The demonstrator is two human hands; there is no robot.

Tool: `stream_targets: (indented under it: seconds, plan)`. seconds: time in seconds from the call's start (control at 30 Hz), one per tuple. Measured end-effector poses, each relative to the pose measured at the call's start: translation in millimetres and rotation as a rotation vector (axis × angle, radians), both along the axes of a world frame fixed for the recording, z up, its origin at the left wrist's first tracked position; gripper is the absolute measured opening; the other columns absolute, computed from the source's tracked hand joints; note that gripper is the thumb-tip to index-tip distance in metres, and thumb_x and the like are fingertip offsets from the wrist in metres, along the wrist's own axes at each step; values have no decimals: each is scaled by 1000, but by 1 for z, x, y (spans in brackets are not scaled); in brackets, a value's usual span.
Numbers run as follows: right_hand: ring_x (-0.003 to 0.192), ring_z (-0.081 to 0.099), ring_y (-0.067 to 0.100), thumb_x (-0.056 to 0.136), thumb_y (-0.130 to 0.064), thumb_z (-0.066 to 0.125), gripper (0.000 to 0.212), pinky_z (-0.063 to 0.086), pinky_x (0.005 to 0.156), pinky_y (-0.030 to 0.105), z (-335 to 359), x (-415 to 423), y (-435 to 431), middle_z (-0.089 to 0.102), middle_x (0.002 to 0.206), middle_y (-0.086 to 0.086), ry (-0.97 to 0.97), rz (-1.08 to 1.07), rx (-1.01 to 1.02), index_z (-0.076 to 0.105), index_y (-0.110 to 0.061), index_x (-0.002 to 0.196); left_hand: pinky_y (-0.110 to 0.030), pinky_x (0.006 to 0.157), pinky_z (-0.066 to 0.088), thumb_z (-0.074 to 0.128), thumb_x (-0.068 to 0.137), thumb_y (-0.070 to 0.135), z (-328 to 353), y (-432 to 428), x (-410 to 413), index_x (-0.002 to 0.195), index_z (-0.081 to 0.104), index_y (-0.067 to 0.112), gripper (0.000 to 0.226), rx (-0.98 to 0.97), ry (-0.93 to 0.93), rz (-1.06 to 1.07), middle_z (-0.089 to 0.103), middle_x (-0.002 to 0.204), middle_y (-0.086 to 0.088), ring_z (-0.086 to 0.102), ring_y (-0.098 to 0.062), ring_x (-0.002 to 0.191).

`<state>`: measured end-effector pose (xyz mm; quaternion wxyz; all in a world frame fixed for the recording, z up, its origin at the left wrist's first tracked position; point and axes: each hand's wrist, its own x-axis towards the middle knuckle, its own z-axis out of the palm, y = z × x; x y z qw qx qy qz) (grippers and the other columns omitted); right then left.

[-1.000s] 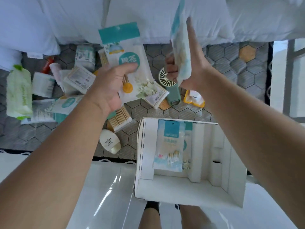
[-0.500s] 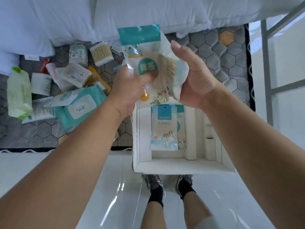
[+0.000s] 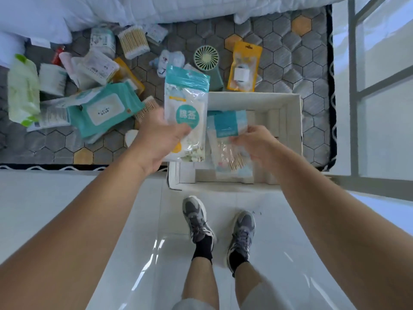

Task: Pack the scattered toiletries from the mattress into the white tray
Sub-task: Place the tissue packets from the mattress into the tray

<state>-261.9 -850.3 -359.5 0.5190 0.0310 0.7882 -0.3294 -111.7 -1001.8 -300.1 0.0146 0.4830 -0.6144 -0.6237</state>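
Observation:
The white tray sits at the mattress's near edge, with white dividers inside. My left hand grips a teal-topped cotton swab packet and holds it upright over the tray's left side. My right hand pinches a second, smaller teal-topped swab packet low inside the tray. Another packet seems to lie beneath it, mostly hidden. Scattered toiletries stay on the grey hexagon-pattern mattress to the left and behind.
On the mattress lie a teal wet-wipes pack, a green wipes pack, a swab box, a green mini fan and a yellow pouch. White bedding lies behind. My shoes stand on a glossy white floor.
Both hands dropped from high above the mattress to the tray. The right hand's packet has gone down into the tray; the left hand's packet now hangs over the tray's left side.

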Motion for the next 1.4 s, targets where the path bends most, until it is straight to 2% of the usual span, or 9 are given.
stream_targets:
  seconds: [0.13,0.33,0.53,0.6,0.7,0.87,1.03,1.17,1.4]
  plan:
    - [81,65,16,93,-17,68,18,55,61,30,-26,9,5,70,109,3,26,26,88,60,-19,109,-47,86,62,71,82,2,-11,18,11,107,70,16,29,-52,-113,-9,77,101,0,74,-20,96]
    - [93,51,23,80,-37,81,67,49,72,36,-27,18,16,44,111,3,605,363,84,41,-23,131,-44,80,63,64,86,-2,-28,38,9,102,60,28,35,-78,-227,-48,72,103,5,71,-21,98]
    - [98,60,28,77,-48,82,105,57,82,43,-42,28,24,58,123,10,472,826,-12,16,-43,157,-45,87,59,67,81,2,-51,49,0,134,50,28,61,-240,-363,-218,66,117,0,65,-28,106]
    - [97,62,26,78,-56,78,104,58,79,43,-46,25,28,63,120,6,472,815,27,13,-43,157,-44,93,56,68,84,7,-55,52,-5,156,28,37,88,-293,-423,-281,60,134,-3,61,-30,115]
    - [92,64,25,87,-48,72,93,59,74,41,-46,25,32,67,116,4,502,823,66,12,-42,158,-44,92,55,67,89,20,-67,55,-9,158,1,48,100,-361,-526,-379,55,143,-4,62,-33,111]
    - [75,67,22,92,-35,67,88,61,65,45,-56,30,35,71,93,2,478,754,33,8,-41,157,-39,99,44,76,86,40,-85,69,-6,156,25,34,87,-460,-542,-542,41,133,-13,45,-32,124]
    - [81,66,23,95,-22,64,81,58,69,39,-58,26,36,69,101,7,475,749,-79,17,-37,159,-53,115,36,71,88,41,-89,70,-3,158,21,30,87,-825,-518,-855,8,166,-10,23,-37,146]
    - [94,61,28,101,-26,55,64,53,81,38,-63,32,43,58,120,15,481,828,-124,26,-33,158,-56,124,18,66,90,49,-87,70,-5,162,9,24,95,-698,-582,-1085,-7,170,-10,2,-35,156]
    - [95,66,37,96,-41,63,71,58,80,43,-43,41,33,60,120,24,636,967,-27,27,-28,157,-52,127,8,72,88,36,-82,73,-12,162,6,20,100,-617,-592,-1014,-10,170,-14,-4,-40,156]
